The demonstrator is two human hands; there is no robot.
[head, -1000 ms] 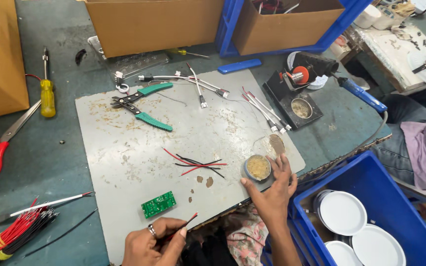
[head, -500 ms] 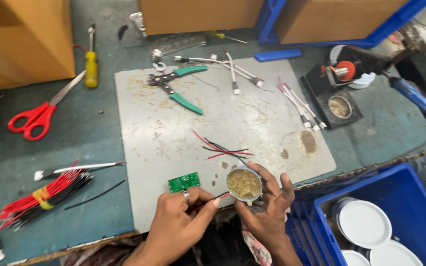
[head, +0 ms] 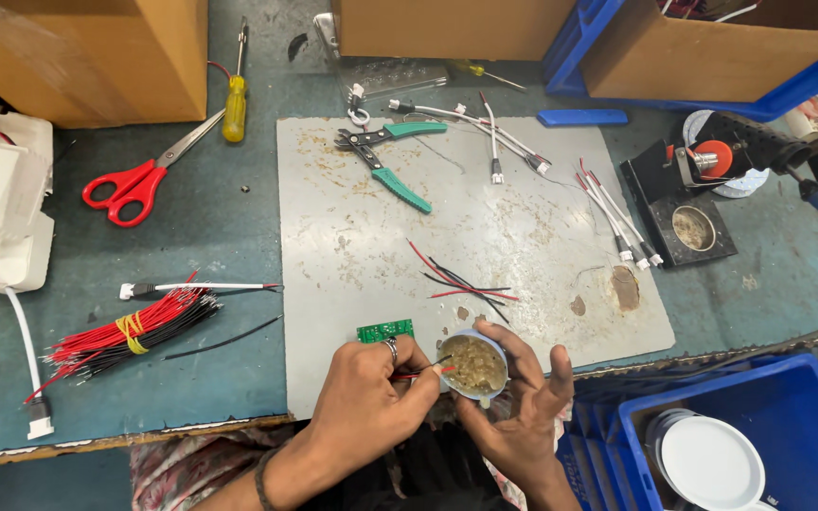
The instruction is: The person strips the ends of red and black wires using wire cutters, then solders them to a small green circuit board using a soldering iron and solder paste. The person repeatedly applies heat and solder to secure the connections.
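My right hand (head: 521,402) grips a small round tin (head: 471,364) of brownish paste at the near edge of the grey mat (head: 409,237). My left hand (head: 371,393) pinches a thin red wire (head: 420,373) whose tip touches the paste in the tin. A small green circuit board (head: 384,330) lies on the mat just beyond my left hand. A few loose red and black wires (head: 461,279) lie on the mat past the tin.
Green-handled pliers (head: 385,156), white cables (head: 617,218), red scissors (head: 139,185), a yellow screwdriver (head: 235,104), a bundle of red and black wires (head: 130,331), a soldering stand (head: 693,227), cardboard boxes (head: 78,52), and a blue bin (head: 807,416) with white lids (head: 712,464).
My right hand drew the tin from the mat's right side to the near edge and lifted it. My left hand brought the red wire's tip into the paste.
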